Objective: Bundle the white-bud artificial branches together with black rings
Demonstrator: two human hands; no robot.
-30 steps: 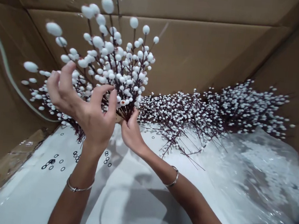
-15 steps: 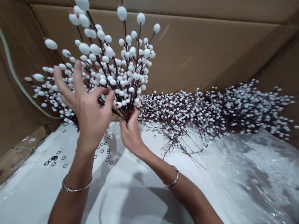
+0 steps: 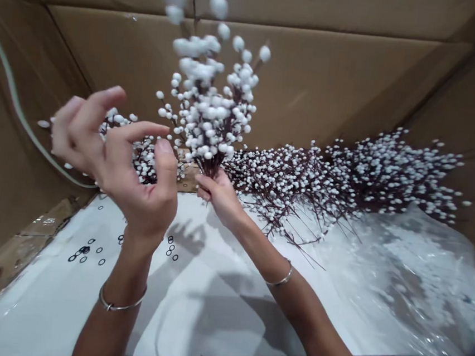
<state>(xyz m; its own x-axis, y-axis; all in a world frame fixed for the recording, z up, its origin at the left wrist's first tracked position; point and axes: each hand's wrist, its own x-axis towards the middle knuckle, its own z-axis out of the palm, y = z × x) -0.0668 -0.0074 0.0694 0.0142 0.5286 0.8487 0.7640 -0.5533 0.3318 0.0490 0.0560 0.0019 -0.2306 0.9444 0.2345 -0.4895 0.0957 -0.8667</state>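
Note:
Upright above the white work surface (image 3: 216,316) stands a bunch of white berry stems (image 3: 209,119), its top blurred by motion. My right hand (image 3: 223,196) is closed around the gathered dark stems at the bottom of it. To the left of the bunch, my left hand (image 3: 137,168) is raised with fingers bent and apart, a gap showing between thumb and forefinger. Nothing shows in it. Behind the left hand lie more berry stems (image 3: 144,163), partly hidden by it.
A long pile of berry stems (image 3: 317,180) runs along the cardboard wall (image 3: 313,84) on the right. Clear plastic film (image 3: 430,275) covers the right side. Several small black rings (image 3: 84,250) are scattered at left. A pale cable (image 3: 14,95) hangs along the left wall.
The bunch has swung right and become narrower, its tips now blurred. My left hand has drawn away from the bunch, its thumb and forefinger parting. My right hand has shifted slightly right.

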